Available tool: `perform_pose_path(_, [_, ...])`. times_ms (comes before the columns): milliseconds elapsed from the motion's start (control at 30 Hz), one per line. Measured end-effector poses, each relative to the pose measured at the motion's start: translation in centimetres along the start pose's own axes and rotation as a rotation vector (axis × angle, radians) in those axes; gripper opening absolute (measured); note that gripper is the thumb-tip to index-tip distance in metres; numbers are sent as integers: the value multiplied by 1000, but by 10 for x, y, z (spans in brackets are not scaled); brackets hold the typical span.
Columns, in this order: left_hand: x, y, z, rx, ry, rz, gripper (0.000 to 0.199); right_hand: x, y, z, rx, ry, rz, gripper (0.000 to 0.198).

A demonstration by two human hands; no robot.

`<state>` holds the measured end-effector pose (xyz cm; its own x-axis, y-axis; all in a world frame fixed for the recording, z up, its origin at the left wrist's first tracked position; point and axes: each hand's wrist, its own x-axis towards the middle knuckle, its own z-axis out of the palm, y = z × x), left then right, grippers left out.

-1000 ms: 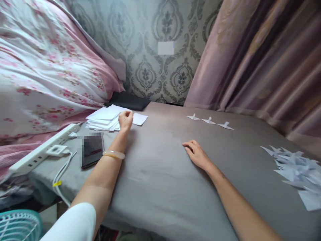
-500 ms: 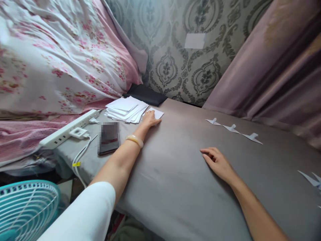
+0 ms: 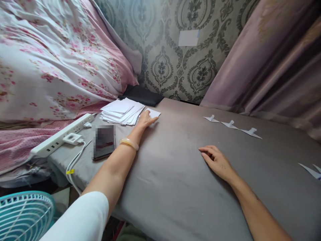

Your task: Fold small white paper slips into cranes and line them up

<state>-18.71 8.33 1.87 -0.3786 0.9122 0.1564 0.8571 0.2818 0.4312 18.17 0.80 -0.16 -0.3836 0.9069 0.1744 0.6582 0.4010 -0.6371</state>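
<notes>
My left hand (image 3: 146, 119) reaches far across the covered table, with a pale bangle on its wrist. Its fingers and thumb are on a small white paper sheet (image 3: 154, 112) just right of a paper stack (image 3: 121, 112); the fingertips are partly hidden. Nearer the middle, my right hand (image 3: 217, 162) lies on the grey cover (image 3: 173, 180). Its fingers are loosely bent, the thumb is apart from them, and nothing shows in between. Beyond it lies a row of white pointed paper pieces (image 3: 229, 124) with small upright tabs.
A phone (image 3: 104, 142) lies left of my left forearm, beside a white power strip (image 3: 62, 135) with cables. More cut paper (image 3: 309, 171) is at the right edge. A teal fan (image 3: 25, 214) stands lower left. A dark folded item (image 3: 142, 96) lies at the back.
The view has shifted slightly, moving most things a little leftward. My left hand stays at the paper sheet, its thumb now a little raised. My right hand keeps its place on the cover.
</notes>
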Motion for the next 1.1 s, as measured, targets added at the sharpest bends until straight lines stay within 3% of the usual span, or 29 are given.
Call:
perform_pose_path(267, [0,-1,5,13,30,31,53,-3,-6,-2,-13,5,20,29])
perform_pose_path(767, [5,-5,-2,-163,111,-76,34,-5,-8,-1,33,-9,43,26])
perform_pose_path(1100, [5,-14,2,-188,246,119,21,-7,-13,-2,40,25,38,25])
